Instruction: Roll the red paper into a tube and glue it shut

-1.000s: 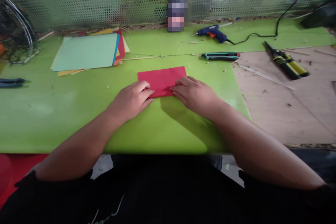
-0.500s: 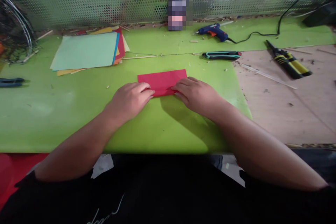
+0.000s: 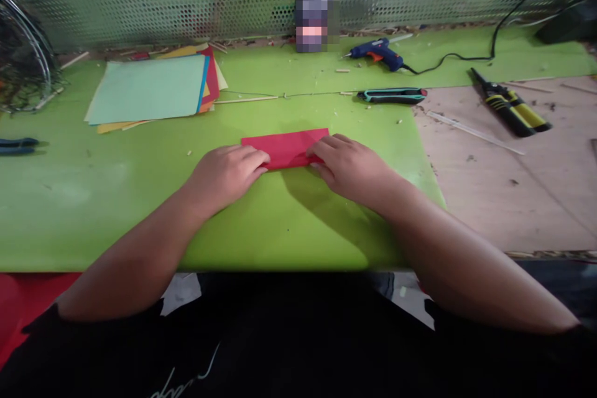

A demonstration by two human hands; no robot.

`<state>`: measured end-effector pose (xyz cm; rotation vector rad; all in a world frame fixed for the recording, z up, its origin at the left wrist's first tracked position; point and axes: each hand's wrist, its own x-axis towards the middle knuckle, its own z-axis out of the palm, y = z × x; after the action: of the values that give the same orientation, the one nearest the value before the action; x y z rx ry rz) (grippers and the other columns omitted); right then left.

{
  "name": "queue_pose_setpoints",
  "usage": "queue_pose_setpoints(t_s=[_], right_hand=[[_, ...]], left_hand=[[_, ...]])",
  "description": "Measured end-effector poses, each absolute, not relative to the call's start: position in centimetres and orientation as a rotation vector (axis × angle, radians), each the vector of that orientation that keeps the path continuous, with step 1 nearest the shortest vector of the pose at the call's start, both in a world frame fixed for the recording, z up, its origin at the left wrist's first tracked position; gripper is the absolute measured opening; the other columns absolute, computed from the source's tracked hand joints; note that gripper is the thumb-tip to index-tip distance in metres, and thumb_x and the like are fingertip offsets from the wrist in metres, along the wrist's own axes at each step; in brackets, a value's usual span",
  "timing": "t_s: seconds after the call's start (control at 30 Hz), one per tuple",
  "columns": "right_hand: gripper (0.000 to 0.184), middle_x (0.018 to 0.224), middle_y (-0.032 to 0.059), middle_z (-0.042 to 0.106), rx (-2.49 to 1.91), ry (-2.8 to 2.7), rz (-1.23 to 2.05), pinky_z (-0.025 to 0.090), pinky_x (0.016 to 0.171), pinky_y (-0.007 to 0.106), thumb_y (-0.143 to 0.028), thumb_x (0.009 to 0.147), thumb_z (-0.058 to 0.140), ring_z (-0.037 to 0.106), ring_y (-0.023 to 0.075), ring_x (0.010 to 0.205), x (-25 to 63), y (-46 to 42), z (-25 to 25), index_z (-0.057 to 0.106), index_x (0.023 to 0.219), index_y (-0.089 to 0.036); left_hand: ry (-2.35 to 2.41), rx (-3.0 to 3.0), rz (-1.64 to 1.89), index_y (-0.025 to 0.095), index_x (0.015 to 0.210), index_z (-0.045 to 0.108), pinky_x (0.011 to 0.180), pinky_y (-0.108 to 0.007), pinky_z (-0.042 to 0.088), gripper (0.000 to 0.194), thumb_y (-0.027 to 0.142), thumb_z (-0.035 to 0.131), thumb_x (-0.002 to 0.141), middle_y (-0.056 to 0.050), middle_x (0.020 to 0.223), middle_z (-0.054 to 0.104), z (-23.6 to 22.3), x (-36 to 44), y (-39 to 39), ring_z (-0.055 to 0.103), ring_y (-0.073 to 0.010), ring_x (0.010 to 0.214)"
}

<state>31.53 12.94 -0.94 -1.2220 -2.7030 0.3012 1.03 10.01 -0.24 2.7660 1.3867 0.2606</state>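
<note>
A red sheet of paper (image 3: 286, 148), folded or rolled along its near edge, lies on the green table mat (image 3: 289, 230) in front of me. My left hand (image 3: 231, 171) pinches its near left corner, thumb below and fingers on top. At the near right corner my right hand (image 3: 347, 165) grips the same edge with curled fingers. Both thumbs are partly tucked under the fold, so how many layers they hold is hidden.
Coloured paper sheets (image 3: 149, 90) are stacked at the back left. A blue glue gun (image 3: 377, 53), a utility knife (image 3: 392, 96) and yellow-black pliers (image 3: 510, 104) lie to the right. Blue-handled pliers (image 3: 18, 146) sit at the far left. A perforated metal panel (image 3: 186, 0) stands behind.
The red paper has become shorter front to back, its near edge being turned further over. Both hands stay at its near corners, with only slight shifts of the fingers.
</note>
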Motion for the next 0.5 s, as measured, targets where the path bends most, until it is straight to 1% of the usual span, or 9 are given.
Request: queue_pose_setpoints(t_s=[0.1,0.17,0.27,0.33,0.4,0.5], right_hand=[[0.037,0.135,0.0210,0.073,-1.243,-2.674,0.223,0.051,0.096,0.047,-0.027,0.117,0.045,0.063,0.0351,0.118,31.34,13.13,-1.21,0.076,0.132,-0.017],[0.041,0.137,0.0219,0.071,-1.260,-2.671,0.185,0.052,0.095,0.048,-0.030,0.118,0.044,0.063,0.0358,0.118,31.31,13.09,-1.30,0.078,0.135,-0.017],[0.043,0.134,0.0213,0.070,-1.273,-2.694,0.181,0.051,0.092,0.046,-0.033,0.118,0.045,0.064,0.0349,0.115,31.41,12.84,-1.14,0.076,0.144,-0.018],[0.042,0.131,0.0192,0.072,-1.259,-2.720,0.216,0.050,0.092,0.044,-0.031,0.117,0.047,0.066,0.0328,0.112,31.52,12.71,-0.96,0.074,0.146,-0.019],[0.037,0.125,0.0172,0.076,-1.262,-2.717,0.262,0.050,0.092,0.043,-0.028,0.115,0.051,0.067,0.0312,0.109,31.61,12.71,-0.85,0.074,0.142,-0.017],[0.030,0.117,0.0165,0.079,-1.281,-2.670,0.289,0.049,0.091,0.043,-0.029,0.114,0.055,0.068,0.0317,0.107,31.61,12.95,-0.93,0.074,0.132,-0.015]], left_hand=[[1.391,2.788,0.340,0.021,0.124,0.080,0.093,-0.046,0.063,0.027,0.027,0.055,0.116,-0.012,0.123,0.082,-0.56,1.01,10.46,0.077,-0.0285,0.107],[1.393,2.784,0.344,0.018,0.125,0.080,0.095,-0.047,0.063,0.027,0.029,0.058,0.115,-0.015,0.127,0.079,-0.77,1.11,10.56,0.075,-0.0302,0.112],[1.384,2.764,0.280,0.015,0.130,0.079,0.094,-0.047,0.064,0.028,0.032,0.067,0.111,-0.017,0.128,0.076,-0.83,1.24,10.39,0.074,-0.0323,0.114],[1.386,2.746,0.232,0.017,0.130,0.078,0.091,-0.046,0.064,0.026,0.031,0.067,0.111,-0.015,0.127,0.078,-0.72,1.23,10.22,0.075,-0.0312,0.109],[1.405,2.719,0.219,0.019,0.130,0.077,0.087,-0.043,0.063,0.024,0.030,0.065,0.112,-0.013,0.124,0.080,-0.56,1.15,10.15,0.077,-0.0293,0.104],[1.418,2.699,0.256,0.020,0.129,0.076,0.084,-0.041,0.062,0.022,0.031,0.064,0.114,-0.011,0.122,0.083,-0.45,1.01,10.24,0.078,-0.0276,0.100]])
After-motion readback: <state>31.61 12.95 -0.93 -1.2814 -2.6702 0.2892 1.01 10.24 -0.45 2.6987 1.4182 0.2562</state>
